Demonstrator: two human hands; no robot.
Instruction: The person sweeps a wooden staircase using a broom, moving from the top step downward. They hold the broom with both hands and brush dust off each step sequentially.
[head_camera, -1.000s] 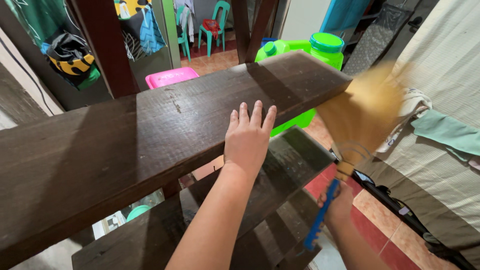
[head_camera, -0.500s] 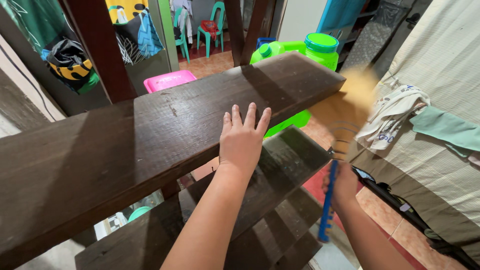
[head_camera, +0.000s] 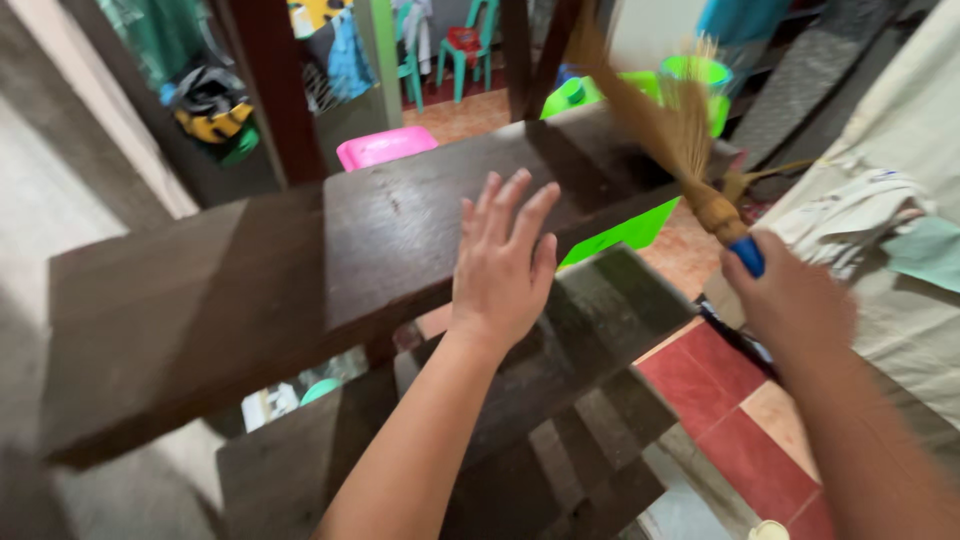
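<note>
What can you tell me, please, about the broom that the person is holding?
The broom is a short hand broom with a fan of straw-coloured bristles, a wound tan neck and a blue handle. The right hand grips the handle, tilting the blurred bristles up and left over the far end of the dark wooden step. Whether they touch the wood is unclear.
</note>
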